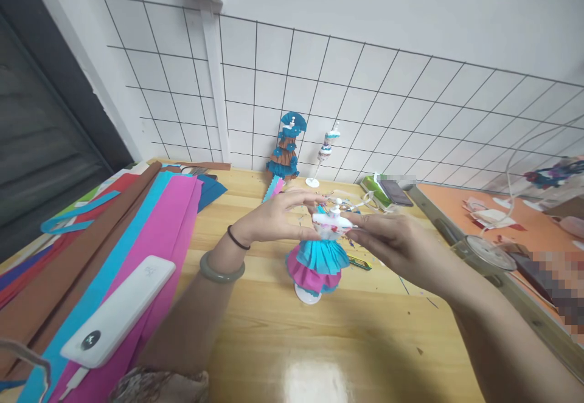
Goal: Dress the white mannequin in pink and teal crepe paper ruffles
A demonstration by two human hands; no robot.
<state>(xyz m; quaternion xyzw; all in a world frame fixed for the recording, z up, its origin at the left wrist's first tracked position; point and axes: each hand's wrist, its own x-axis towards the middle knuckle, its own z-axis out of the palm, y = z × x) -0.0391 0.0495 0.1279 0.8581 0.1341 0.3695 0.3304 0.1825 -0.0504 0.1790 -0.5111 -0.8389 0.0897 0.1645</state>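
Note:
On the wooden table (264, 342) stands a miniature dress form (331, 225) with a white patterned bust and a round white base (308, 294). Its layered crepe paper skirt (322, 258) is blue above and pink below. My left hand (285, 217) is at the bust's left side, thumb in front and fingers reaching behind, closed round it. A bit of blue paper shows by those fingertips. From the other side my right hand (395, 239) pinches at the bust's edge; its fingertips are partly hidden.
Crepe paper sheets (176, 214) and a white power bank (118, 312) lie at left. Behind stand a blue-brown paper dress (286, 151) and a bare dress form (326, 148) by the wall grid. A utility knife (360, 262), paper scraps and a phone (396, 192) lie to the right.

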